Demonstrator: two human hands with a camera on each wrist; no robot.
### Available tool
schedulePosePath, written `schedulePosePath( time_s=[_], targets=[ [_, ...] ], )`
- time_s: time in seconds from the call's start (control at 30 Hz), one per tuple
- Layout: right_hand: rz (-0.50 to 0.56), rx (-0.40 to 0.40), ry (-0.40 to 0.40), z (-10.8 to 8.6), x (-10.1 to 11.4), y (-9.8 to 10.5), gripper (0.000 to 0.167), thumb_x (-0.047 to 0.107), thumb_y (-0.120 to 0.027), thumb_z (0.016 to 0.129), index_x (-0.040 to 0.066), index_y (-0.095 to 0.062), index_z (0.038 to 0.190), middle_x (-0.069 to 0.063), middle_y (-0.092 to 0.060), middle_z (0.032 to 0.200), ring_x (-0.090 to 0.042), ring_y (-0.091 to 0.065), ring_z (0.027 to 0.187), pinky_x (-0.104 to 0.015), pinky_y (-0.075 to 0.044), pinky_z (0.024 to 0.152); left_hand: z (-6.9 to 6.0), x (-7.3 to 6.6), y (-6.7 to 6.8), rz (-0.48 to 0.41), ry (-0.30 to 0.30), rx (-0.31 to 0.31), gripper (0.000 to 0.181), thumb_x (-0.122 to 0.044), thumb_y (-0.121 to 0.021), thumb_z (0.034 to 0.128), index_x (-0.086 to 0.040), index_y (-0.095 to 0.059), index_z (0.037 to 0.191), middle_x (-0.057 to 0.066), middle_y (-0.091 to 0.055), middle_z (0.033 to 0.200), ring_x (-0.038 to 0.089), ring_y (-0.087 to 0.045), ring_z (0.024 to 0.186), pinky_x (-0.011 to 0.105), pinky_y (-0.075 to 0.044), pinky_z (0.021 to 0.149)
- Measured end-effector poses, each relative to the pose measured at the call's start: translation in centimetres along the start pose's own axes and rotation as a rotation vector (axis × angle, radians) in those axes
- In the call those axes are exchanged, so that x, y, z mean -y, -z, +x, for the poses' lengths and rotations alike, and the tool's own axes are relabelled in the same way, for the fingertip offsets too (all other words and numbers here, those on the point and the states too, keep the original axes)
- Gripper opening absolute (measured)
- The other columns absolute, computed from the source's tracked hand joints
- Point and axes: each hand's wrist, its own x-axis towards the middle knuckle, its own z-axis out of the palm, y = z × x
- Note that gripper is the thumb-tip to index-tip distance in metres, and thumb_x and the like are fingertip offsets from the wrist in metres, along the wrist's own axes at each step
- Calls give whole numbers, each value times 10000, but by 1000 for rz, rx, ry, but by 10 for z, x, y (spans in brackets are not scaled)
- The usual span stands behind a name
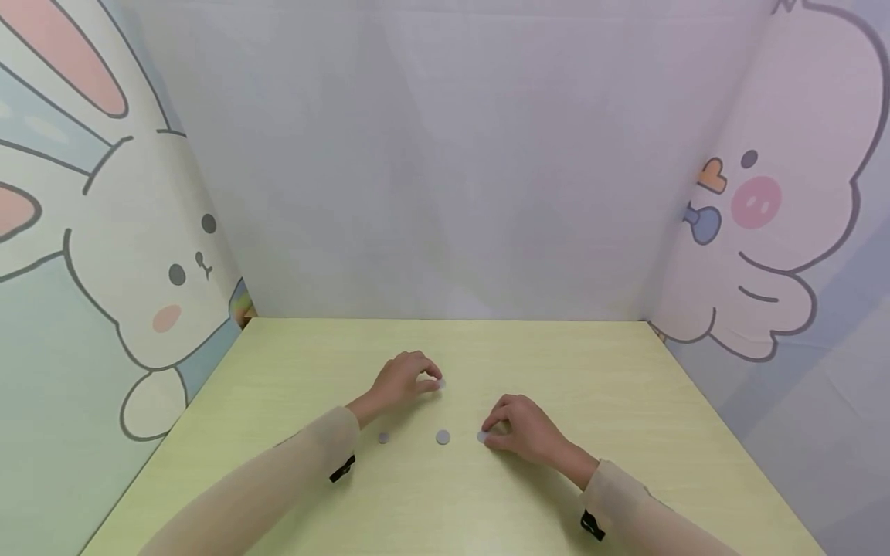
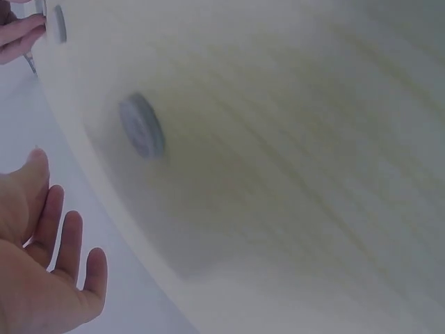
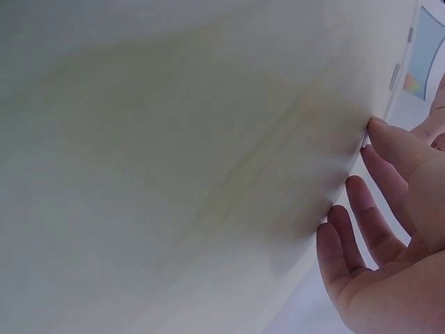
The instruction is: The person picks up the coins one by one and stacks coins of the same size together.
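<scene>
Several small grey round discs are on the pale wooden table (image 1: 556,363). My left hand (image 1: 405,378), the farther of the two, pinches a disc (image 1: 441,383) between thumb and fingers. Closer in and to the right, my right hand (image 1: 526,429) pinches another disc (image 1: 482,437) at the tabletop, its thumb and index finger at the edges. Between the hands lies a flat disc (image 1: 443,437). A smaller-looking disc (image 1: 383,438) rests left of it, below the left wrist; a thick-edged disc (image 2: 142,125) shows large in the left wrist view.
A plain pale cloth (image 1: 445,162) hangs behind the table's far edge. Cloth with a cartoon rabbit (image 1: 139,255) borders the left side, and one with a white cartoon figure (image 1: 779,154) the right. Black straps (image 1: 342,469) show under both sleeves.
</scene>
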Motion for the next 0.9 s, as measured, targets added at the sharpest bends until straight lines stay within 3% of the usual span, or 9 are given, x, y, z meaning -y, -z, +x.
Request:
schedulePosePath(
  time_s=[0.23,0.57,0.9],
  targets=[
    [-7,-14,2,0,-4,-3,85,194,-906,865,203,-855,933,130,-703,949,-121,-626,920,-322,-522,834,-6,-11,-5,-1,-64,3,103,-281,-797,972,-224,-788,1057,-60,-716,1070,189,-622,1039,437,-504,901],
    [-15,-12,3,1,-7,-5,79,207,-901,871,204,-858,937,139,-696,959,-110,-624,920,-305,-517,829,-16,-23,-11,21,-108,-2,120,-325,-796,971,-239,-798,1054,-83,-718,1074,184,-614,1010,426,-492,865],
    [-9,-15,11,1,-5,-4,74,199,-902,869,194,-859,929,131,-702,953,-113,-629,916,-307,-521,827,-26,-35,-16,31,-89,-12,133,-331,-819,949,-242,-802,1045,-84,-724,1071,181,-628,1007,404,-488,872]
  ],
)
